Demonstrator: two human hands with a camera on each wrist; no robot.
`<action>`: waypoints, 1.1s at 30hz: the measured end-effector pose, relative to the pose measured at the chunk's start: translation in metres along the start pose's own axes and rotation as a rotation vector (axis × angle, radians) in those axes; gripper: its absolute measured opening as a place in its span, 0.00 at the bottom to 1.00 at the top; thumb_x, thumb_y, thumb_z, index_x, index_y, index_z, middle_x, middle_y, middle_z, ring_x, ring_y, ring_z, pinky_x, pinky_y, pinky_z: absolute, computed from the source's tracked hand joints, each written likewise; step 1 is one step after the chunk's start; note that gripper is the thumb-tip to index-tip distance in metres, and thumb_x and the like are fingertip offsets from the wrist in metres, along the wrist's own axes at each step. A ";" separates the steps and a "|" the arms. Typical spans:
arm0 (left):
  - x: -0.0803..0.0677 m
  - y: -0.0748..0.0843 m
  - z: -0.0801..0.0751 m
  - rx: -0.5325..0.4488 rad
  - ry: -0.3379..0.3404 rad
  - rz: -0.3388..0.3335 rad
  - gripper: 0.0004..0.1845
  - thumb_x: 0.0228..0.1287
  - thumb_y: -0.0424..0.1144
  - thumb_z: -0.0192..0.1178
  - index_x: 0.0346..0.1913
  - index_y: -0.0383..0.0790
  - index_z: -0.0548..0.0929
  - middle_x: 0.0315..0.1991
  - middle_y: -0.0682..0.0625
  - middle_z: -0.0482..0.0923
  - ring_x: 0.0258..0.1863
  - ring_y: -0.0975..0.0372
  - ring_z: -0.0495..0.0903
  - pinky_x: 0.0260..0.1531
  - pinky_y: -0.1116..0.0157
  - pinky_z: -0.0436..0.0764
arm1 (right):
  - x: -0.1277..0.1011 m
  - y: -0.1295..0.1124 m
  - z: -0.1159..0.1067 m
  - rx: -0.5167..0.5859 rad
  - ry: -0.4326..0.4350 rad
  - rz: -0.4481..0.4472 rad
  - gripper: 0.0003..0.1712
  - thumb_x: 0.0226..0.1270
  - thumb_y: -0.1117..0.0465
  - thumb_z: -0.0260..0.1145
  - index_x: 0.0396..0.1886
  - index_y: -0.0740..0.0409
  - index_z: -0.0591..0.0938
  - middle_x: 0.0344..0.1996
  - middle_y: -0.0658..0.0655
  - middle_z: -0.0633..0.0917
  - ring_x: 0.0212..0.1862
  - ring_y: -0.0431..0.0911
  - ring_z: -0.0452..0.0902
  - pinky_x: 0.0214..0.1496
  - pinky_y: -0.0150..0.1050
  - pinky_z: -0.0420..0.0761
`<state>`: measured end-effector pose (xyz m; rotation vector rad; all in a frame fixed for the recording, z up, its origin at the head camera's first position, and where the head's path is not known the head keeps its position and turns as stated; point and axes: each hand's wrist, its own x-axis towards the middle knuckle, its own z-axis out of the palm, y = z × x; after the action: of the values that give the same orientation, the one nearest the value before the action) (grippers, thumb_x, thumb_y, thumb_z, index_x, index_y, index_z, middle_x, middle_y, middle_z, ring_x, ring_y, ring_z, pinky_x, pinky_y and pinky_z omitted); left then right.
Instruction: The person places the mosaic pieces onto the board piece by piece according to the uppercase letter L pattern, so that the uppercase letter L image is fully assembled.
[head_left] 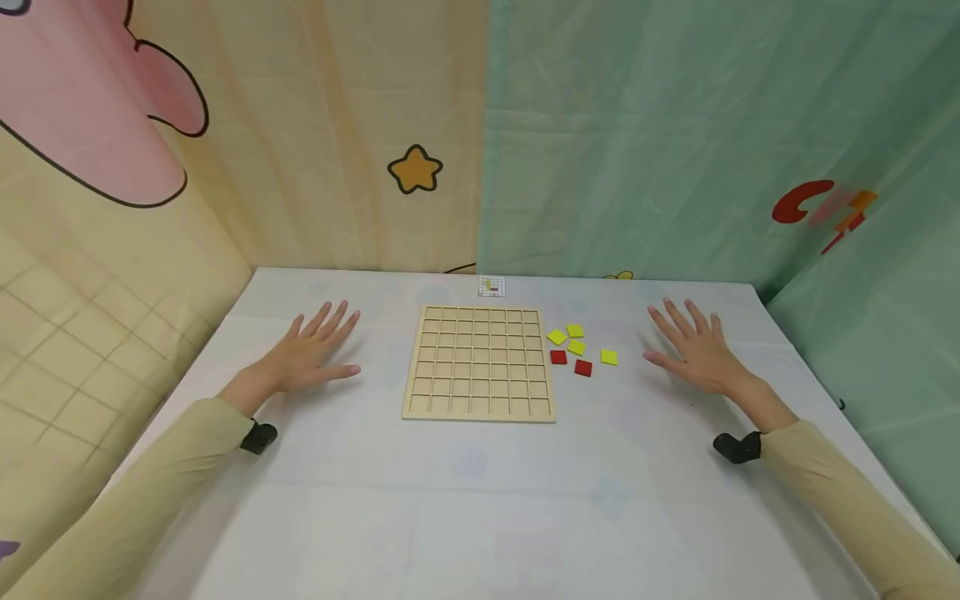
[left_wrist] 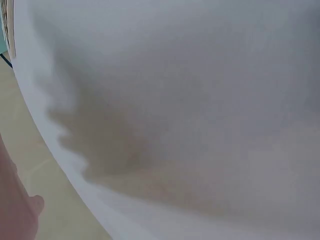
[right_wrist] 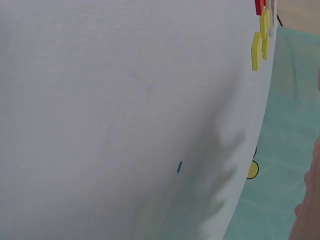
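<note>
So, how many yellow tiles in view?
4, to the right of the wooden grid board: three yellow tiles clustered beyond the two red tiles, the fourth yellow tile apart, nearest the right hand.

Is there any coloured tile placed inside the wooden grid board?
No, the four yellow tiles and two red tiles lie on the table beside the board.

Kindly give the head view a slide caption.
Left hand and right hand flank a gridded board, yellow tiles and red tiles.
</note>
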<state>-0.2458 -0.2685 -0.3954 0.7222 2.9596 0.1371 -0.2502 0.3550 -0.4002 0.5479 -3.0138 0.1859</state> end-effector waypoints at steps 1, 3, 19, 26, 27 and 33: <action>0.002 0.001 0.001 -0.009 -0.003 0.004 0.49 0.66 0.67 0.48 0.78 0.48 0.37 0.78 0.42 0.32 0.77 0.43 0.32 0.68 0.34 0.38 | 0.001 -0.001 0.001 0.000 0.011 -0.006 0.48 0.67 0.36 0.54 0.78 0.46 0.44 0.76 0.66 0.47 0.75 0.68 0.34 0.65 0.77 0.38; 0.005 0.005 0.004 -0.024 -0.008 0.017 0.49 0.65 0.66 0.49 0.78 0.47 0.38 0.78 0.40 0.34 0.76 0.42 0.35 0.68 0.34 0.40 | 0.004 -0.004 0.002 -0.005 0.038 -0.016 0.47 0.67 0.37 0.56 0.78 0.47 0.49 0.76 0.66 0.51 0.75 0.68 0.39 0.66 0.76 0.42; 0.038 0.058 0.013 -0.085 -0.107 0.161 0.53 0.62 0.66 0.55 0.77 0.42 0.40 0.78 0.41 0.34 0.77 0.44 0.34 0.71 0.38 0.42 | 0.023 -0.038 0.011 0.234 0.062 0.005 0.34 0.65 0.47 0.65 0.66 0.57 0.71 0.56 0.64 0.80 0.60 0.61 0.69 0.59 0.63 0.68; 0.050 0.071 0.017 -0.089 -0.146 0.204 0.55 0.60 0.68 0.54 0.77 0.41 0.40 0.78 0.42 0.35 0.77 0.46 0.34 0.71 0.39 0.42 | 0.030 -0.047 0.013 0.377 -0.006 0.087 0.30 0.65 0.51 0.66 0.63 0.61 0.74 0.51 0.65 0.83 0.57 0.61 0.73 0.58 0.62 0.71; 0.052 0.073 0.017 -0.093 -0.152 0.208 0.55 0.60 0.68 0.54 0.77 0.41 0.40 0.78 0.41 0.35 0.77 0.46 0.34 0.71 0.38 0.42 | 0.031 -0.047 0.013 0.385 -0.010 0.088 0.30 0.64 0.52 0.66 0.62 0.61 0.75 0.50 0.65 0.83 0.56 0.60 0.74 0.56 0.60 0.73; 0.060 0.077 0.018 -0.079 -0.210 0.213 0.56 0.60 0.69 0.53 0.77 0.41 0.39 0.78 0.42 0.33 0.77 0.47 0.33 0.72 0.40 0.40 | 0.033 -0.044 0.022 0.404 -0.032 0.082 0.28 0.60 0.55 0.71 0.57 0.63 0.79 0.44 0.63 0.85 0.50 0.58 0.77 0.53 0.55 0.76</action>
<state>-0.2619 -0.1711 -0.4091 0.9743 2.6590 0.1795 -0.2666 0.2993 -0.4141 0.4549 -3.0391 0.8102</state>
